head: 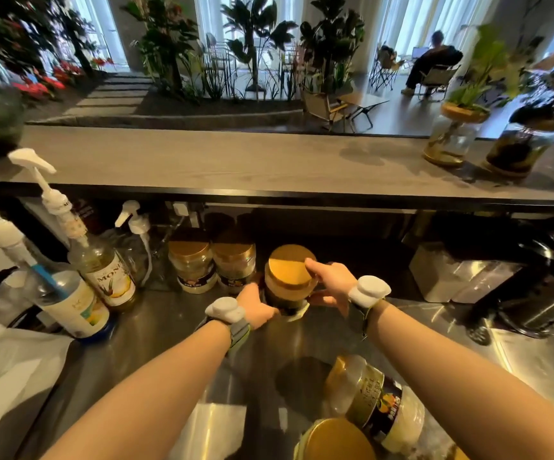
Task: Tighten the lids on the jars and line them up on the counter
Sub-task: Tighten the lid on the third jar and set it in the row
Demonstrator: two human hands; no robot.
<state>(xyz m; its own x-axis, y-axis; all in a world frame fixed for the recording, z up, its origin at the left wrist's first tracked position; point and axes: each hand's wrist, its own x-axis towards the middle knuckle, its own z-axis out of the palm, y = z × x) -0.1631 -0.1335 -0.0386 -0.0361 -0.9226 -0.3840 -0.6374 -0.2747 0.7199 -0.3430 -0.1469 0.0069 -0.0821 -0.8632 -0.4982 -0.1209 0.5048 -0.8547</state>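
Gold-lidded third jar (289,283) sits pinched between my left hand (258,305) at its base and right hand (330,283) on its lid, beside two jars (214,260) lined up at 10 o'clock on the steel counter (169,330), while two more (373,398) wait at 6 o'clock.

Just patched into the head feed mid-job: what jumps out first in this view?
Both hands are on a gold-lidded jar at the centre of the steel counter: the left hand grips its base, the right hand is at its lid. Two more gold-lidded jars stand side by side just left of it, with pump bottles further left. Near the bottom edge, another jar lies on its side.
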